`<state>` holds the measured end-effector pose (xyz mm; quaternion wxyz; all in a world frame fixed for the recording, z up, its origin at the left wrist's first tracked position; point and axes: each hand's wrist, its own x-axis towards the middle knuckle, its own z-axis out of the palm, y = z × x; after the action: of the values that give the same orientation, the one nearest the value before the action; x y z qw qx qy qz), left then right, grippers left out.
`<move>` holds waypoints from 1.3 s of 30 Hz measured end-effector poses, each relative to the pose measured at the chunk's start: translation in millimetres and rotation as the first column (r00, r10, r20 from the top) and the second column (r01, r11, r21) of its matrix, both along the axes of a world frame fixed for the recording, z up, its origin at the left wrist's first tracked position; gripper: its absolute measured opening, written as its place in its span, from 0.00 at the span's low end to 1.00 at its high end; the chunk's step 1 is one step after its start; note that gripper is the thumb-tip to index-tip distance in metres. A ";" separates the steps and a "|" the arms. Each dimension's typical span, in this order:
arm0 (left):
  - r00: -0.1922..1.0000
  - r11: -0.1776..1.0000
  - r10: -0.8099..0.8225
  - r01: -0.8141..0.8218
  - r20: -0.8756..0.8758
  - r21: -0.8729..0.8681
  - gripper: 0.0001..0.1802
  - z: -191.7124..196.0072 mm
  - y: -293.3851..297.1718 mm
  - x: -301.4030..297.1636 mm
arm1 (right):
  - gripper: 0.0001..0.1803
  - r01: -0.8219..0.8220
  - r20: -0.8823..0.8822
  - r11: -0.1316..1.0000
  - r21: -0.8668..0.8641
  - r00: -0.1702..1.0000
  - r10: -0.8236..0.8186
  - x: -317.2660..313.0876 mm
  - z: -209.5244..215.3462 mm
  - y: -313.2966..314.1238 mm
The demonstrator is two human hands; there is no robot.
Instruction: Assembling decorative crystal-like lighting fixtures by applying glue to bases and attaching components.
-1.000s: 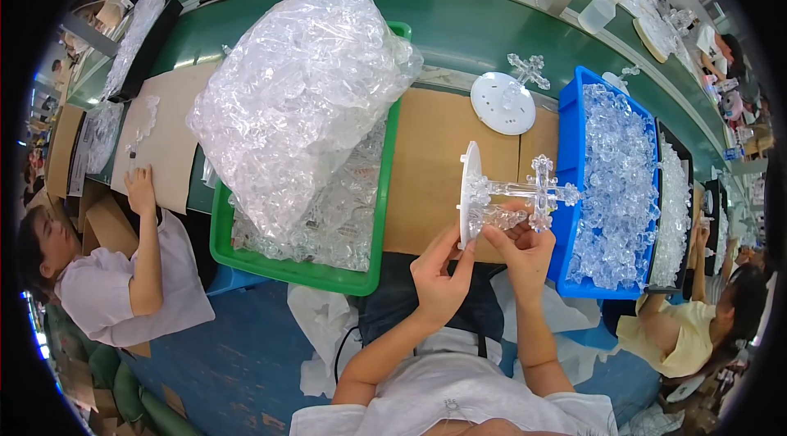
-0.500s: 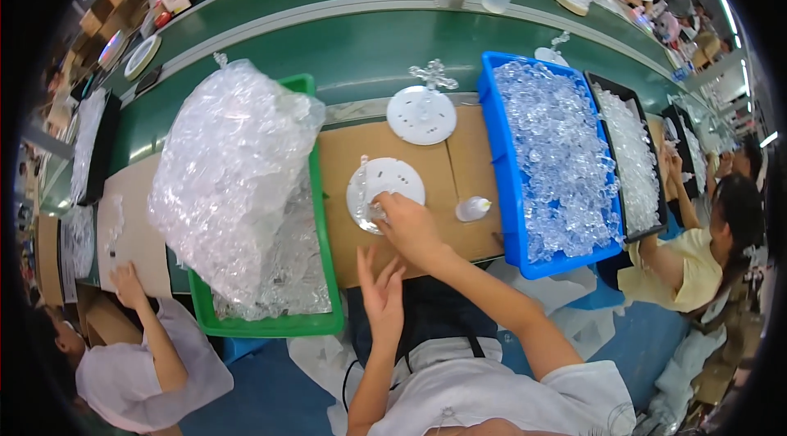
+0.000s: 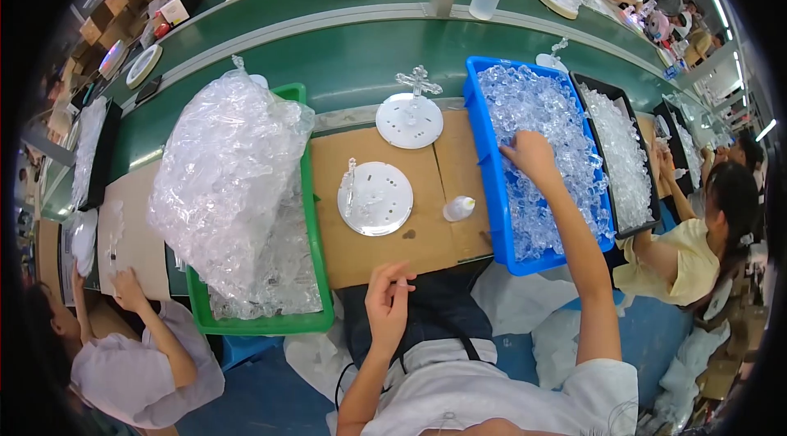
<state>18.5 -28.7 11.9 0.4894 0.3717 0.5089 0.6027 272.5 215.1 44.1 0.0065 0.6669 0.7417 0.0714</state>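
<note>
My right hand (image 3: 531,156) reaches into the blue bin (image 3: 495,198) and rests on the heap of clear plastic pieces (image 3: 541,141); whether it grips one is hidden. My left hand (image 3: 388,295) hovers at the near edge of the cardboard sheet (image 3: 385,252), fingers loosely curled, holding nothing. A white round disc (image 3: 375,197) with a clear part standing at its left edge lies on the cardboard. A second white disc (image 3: 409,119) carrying a clear cross stands farther back. A small white glue bottle (image 3: 459,208) lies on its side beside the blue bin.
A green crate (image 3: 266,324) on my left holds a big clear bag of plastic parts (image 3: 225,182). A black tray of clear pieces (image 3: 627,153) sits right of the blue bin. Co-workers sit at both sides. A green conveyor (image 3: 352,59) runs behind.
My right hand left the disc on the cardboard and moved right into the blue bin. My left hand dropped back toward my lap. A second earlier both hands held the disc upright.
</note>
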 end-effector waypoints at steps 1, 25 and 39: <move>1.000 1.000 -0.008 0.008 -0.015 0.007 0.11 3.7 -0.3 0.7 | 0.18 -0.040 -0.140 0.999 -0.022 0.990 0.036 6.8 1.6 -1.2; 0.953 0.954 0.297 -0.294 0.066 -0.053 0.28 -18.5 21.9 -6.4 | 0.12 -0.322 -0.982 0.933 -0.164 0.146 -0.122 -151.0 -30.7 -103.6; 0.628 0.957 0.228 -0.286 -0.744 0.052 0.28 -35.5 49.2 -27.4 | 0.11 -0.271 -0.936 0.936 -0.225 0.329 -0.129 -167.1 -45.6 -103.8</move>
<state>-8.8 20.5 -23.6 0.1612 0.4905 0.7324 0.4439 105.4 111.3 -1.6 -0.3109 0.5384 0.6364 -0.4566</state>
